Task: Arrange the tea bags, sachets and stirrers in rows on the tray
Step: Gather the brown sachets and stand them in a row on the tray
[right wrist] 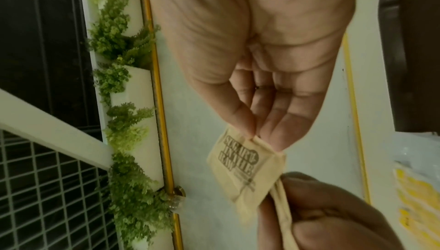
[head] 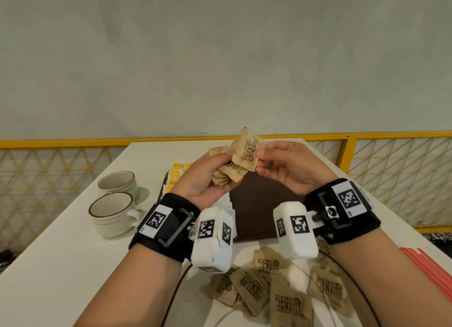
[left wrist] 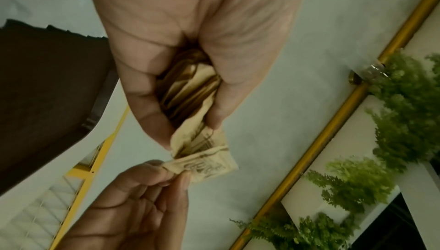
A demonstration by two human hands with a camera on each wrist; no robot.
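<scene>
Both hands are raised above the dark brown tray (head: 259, 204). My left hand (head: 208, 177) grips a bundle of several brown sugar sachets (head: 227, 173), seen edge-on in the left wrist view (left wrist: 188, 88). My right hand (head: 281, 167) pinches one brown sachet (head: 248, 151) by its edge between thumb and fingers, next to the bundle (right wrist: 245, 171). Several more brown sachets (head: 288, 290) lie loose on the white table near me. Yellow tea bags (head: 177, 170) lie at the tray's far left, partly hidden by my left hand. Red stirrers (head: 430, 270) lie at the right.
Two white cups with brown rims (head: 115, 204) stand on the table's left side. A yellow railing (head: 367, 135) with mesh panels runs behind the table. Black cables (head: 176, 290) trail from my wrists across the near table.
</scene>
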